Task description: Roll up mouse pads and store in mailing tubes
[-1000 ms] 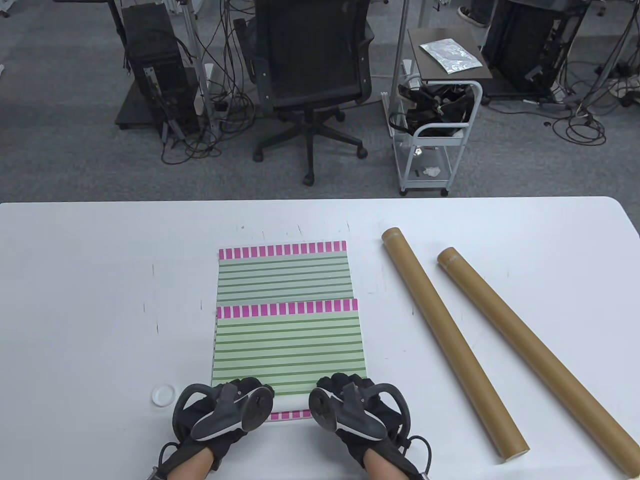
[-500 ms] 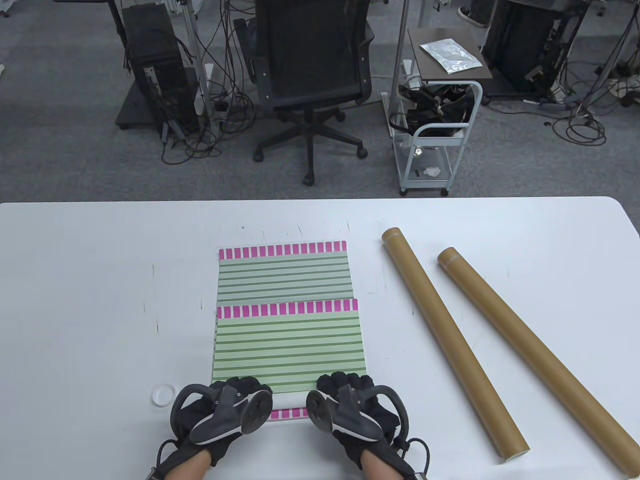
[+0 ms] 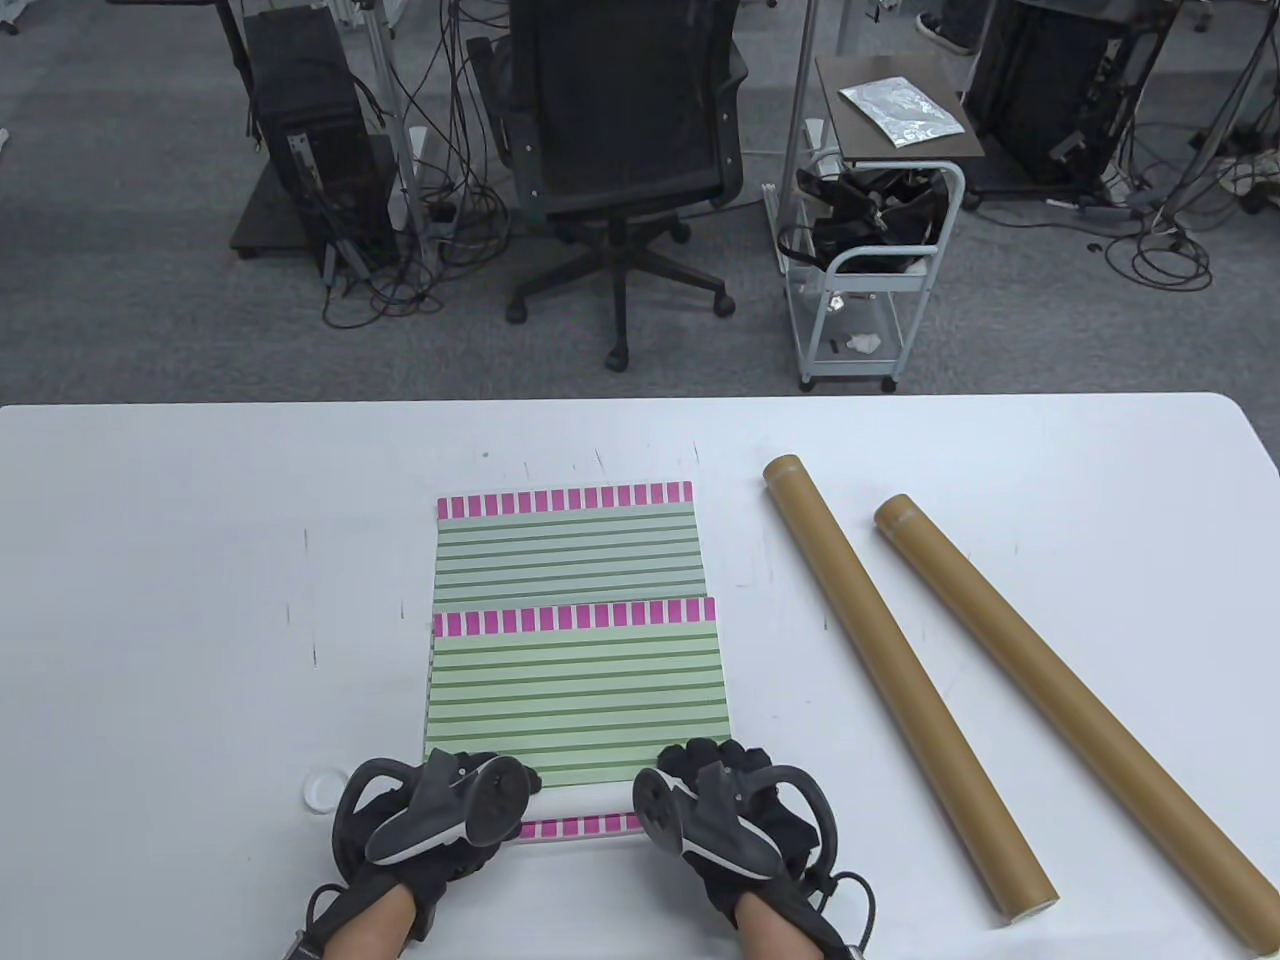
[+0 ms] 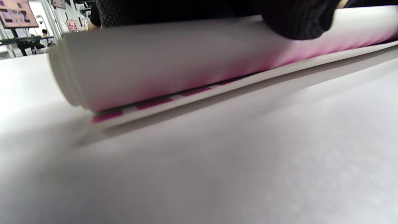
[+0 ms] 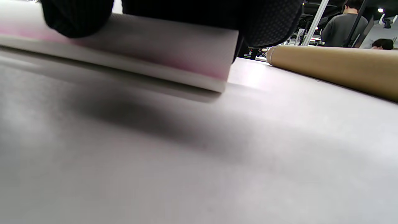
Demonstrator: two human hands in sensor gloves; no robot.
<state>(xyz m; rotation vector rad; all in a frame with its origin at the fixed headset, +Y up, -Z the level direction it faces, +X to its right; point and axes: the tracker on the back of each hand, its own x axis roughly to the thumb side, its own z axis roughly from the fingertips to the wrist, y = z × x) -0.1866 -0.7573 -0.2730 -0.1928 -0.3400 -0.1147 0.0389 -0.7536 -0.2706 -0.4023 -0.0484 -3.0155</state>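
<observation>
Two green-striped mouse pads with pink-checked edges lie overlapping at the table's middle, the far pad [image 3: 565, 545] partly under the near pad [image 3: 577, 690]. The near pad's near end is curled into a white roll [image 3: 585, 800] lying over a flat pink-checked edge [image 3: 580, 826]. My left hand [image 3: 490, 778] grips the roll's left end, fingers [image 4: 298, 18] over the roll [image 4: 174, 59]. My right hand [image 3: 700, 765] grips its right end, fingers [image 5: 77, 15] over the roll [image 5: 174, 46]. Two brown mailing tubes [image 3: 905, 680] [image 3: 1070, 715] lie diagonally at the right.
A white round cap [image 3: 322, 790] lies just left of my left hand. The nearer tube [image 5: 335, 67] lies close to the right of my right hand. Beyond the table's far edge [image 3: 640, 402] stand an office chair, a cart and cables.
Both hands have slid outward along the roll, left hand to the left and right hand to the right. More of the roll and the pink edge shows between them.
</observation>
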